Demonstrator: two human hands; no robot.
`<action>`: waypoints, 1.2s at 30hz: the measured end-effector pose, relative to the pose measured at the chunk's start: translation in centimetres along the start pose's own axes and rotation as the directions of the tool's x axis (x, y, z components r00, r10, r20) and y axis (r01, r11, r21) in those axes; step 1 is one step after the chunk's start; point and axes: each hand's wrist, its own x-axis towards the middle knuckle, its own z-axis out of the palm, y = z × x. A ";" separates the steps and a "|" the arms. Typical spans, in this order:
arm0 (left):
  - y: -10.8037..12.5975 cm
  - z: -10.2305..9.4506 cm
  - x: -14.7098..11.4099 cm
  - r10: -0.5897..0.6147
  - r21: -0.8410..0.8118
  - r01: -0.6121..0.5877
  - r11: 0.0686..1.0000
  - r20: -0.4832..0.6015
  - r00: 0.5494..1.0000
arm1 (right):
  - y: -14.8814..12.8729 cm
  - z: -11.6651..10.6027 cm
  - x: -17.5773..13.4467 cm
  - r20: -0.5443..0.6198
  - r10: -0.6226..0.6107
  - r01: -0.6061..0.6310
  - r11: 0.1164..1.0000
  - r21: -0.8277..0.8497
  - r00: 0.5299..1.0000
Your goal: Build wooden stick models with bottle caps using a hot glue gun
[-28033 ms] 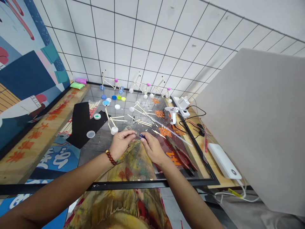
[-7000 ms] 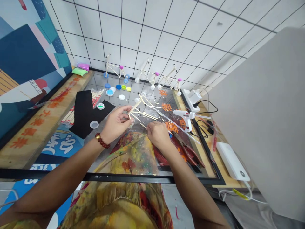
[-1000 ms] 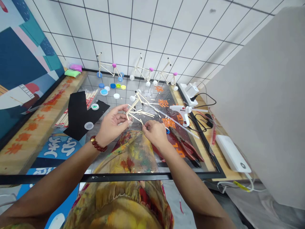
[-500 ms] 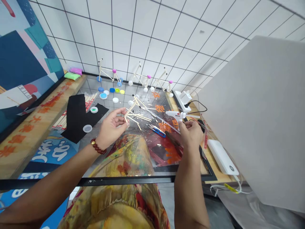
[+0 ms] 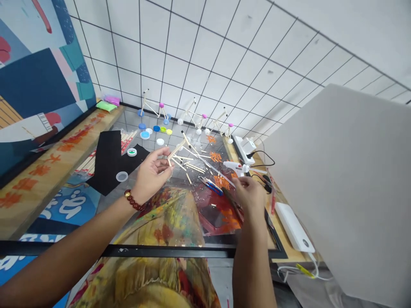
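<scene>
My left hand (image 5: 156,169) pinches a small frame of joined wooden sticks (image 5: 177,149) above the table, thumb and fingers around its near corner. My right hand (image 5: 249,194) hovers just below a white hot glue gun (image 5: 234,166) lying on the table. Its fingers are curled with the tips close together; whatever they might hold is hidden. Left of it are blue-handled snips (image 5: 212,185), a dark long-handled tool (image 5: 233,205) and a clear glue stick (image 5: 210,166). Cut wooden sticks (image 5: 194,167) lie loose beyond my left hand.
Several stick models with bottle-cap wheels (image 5: 189,114) stand along the back wall. Loose bottle caps (image 5: 156,128), black cloth (image 5: 107,160) and bundled sticks (image 5: 88,166) lie left. A power strip (image 5: 241,149) with a cable and a white power bank (image 5: 294,226) are at right.
My right hand has moved down and left, away from the glue gun's handle. My left hand still holds the stick frame in nearly the same place. The view has shifted slightly.
</scene>
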 end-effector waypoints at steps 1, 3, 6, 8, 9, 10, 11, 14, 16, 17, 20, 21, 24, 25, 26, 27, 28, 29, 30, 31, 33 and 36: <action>-0.1 0.0 0.0 -0.001 -0.001 0.001 1.000 -0.002 1.000 | -1.5 0.2 -1.3 0.110 -0.073 0.054 0.985 0.164 0.991; -0.2 0.1 0.0 -0.005 -0.005 0.005 1.000 -0.007 1.000 | -4.4 1.1 -3.3 0.260 -0.269 0.169 0.921 0.350 0.928; -0.4 0.1 0.0 -0.033 -0.015 0.033 0.999 -0.013 0.999 | -7.2 3.0 -4.7 0.289 -0.399 0.314 0.901 0.299 0.870; -0.4 0.1 0.0 -0.056 -0.024 0.055 0.998 -0.017 0.998 | -7.8 4.1 -4.6 0.271 -0.421 0.373 0.904 0.210 0.866; -0.4 0.1 0.0 -0.064 -0.029 0.063 0.998 -0.020 0.998 | -7.8 4.5 -4.5 0.261 -0.424 0.385 0.904 0.188 0.867; -0.4 0.1 0.0 -0.069 -0.035 0.068 0.997 -0.022 0.997 | -7.6 4.9 -4.3 0.251 -0.426 0.389 0.903 0.184 0.869; -0.4 0.1 0.0 -0.069 -0.041 0.068 0.997 -0.027 0.997 | -7.5 5.2 -4.1 0.242 -0.432 0.393 0.899 0.191 0.869; -0.4 0.1 0.1 -0.071 -0.057 0.069 0.996 -0.039 0.997 | -7.2 5.7 -4.0 0.212 -0.453 0.413 0.887 0.207 0.866; -0.5 0.1 0.1 -0.077 -0.068 0.074 0.995 -0.049 0.996 | -7.2 5.9 -4.1 0.197 -0.462 0.424 0.882 0.204 0.865; -0.5 0.1 0.1 -0.080 -0.072 0.076 0.994 -0.053 0.995 | -7.2 5.9 -4.3 0.192 -0.465 0.426 0.879 0.212 0.864; -0.7 0.1 0.1 -0.082 -0.078 0.078 0.994 -0.054 0.995 | -7.1 5.9 -4.7 0.174 -0.508 0.458 0.850 0.260 0.844; -0.7 0.1 0.1 -0.083 -0.078 0.079 0.994 -0.052 0.995 | -7.1 5.9 -4.8 0.164 -0.530 0.479 0.835 0.270 0.832; -0.9 0.2 0.1 -0.089 -0.071 0.086 0.994 -0.044 0.995 | -7.0 5.9 -5.0 0.135 -0.582 0.537 0.802 0.262 0.802; -1.0 0.2 0.0 -0.090 -0.068 0.087 0.994 -0.041 0.995 | -6.9 5.9 -5.1 0.130 -0.589 0.547 0.797 0.256 0.798; -1.1 0.2 0.0 -0.088 -0.065 0.086 0.994 -0.038 0.995 | -6.9 5.9 -5.1 0.128 -0.593 0.552 0.794 0.253 0.795; -1.1 0.2 0.0 -0.086 -0.062 0.083 0.995 -0.034 0.996 | -6.9 6.0 -5.1 0.128 -0.596 0.555 0.792 0.252 0.792; -1.1 0.2 0.0 -0.083 -0.060 0.081 0.995 -0.032 0.996 | -6.9 6.0 -5.1 0.130 -0.599 0.557 0.790 0.254 0.790; -1.1 0.2 0.0 -0.080 -0.058 0.079 0.995 -0.030 0.996 | -6.9 6.0 -5.1 0.132 -0.600 0.558 0.789 0.257 0.789; -1.1 0.2 0.0 -0.080 -0.057 0.078 0.995 -0.029 0.996 | -7.0 6.0 -5.2 0.134 -0.601 0.557 0.789 0.259 0.788; -1.1 0.2 -0.1 -0.080 -0.056 0.078 0.995 -0.028 0.996 | -7.0 6.0 -5.2 0.136 -0.601 0.557 0.789 0.260 0.788; -1.1 0.2 -0.1 -0.082 -0.056 0.081 0.995 -0.021 0.996 | -7.2 5.8 -5.3 0.137 -0.596 0.550 0.792 0.265 0.791; -1.1 0.2 -0.1 -0.077 -0.059 0.076 0.995 -0.015 0.997 | -6.9 5.0 -5.2 0.101 -0.571 0.525 0.800 0.291 0.815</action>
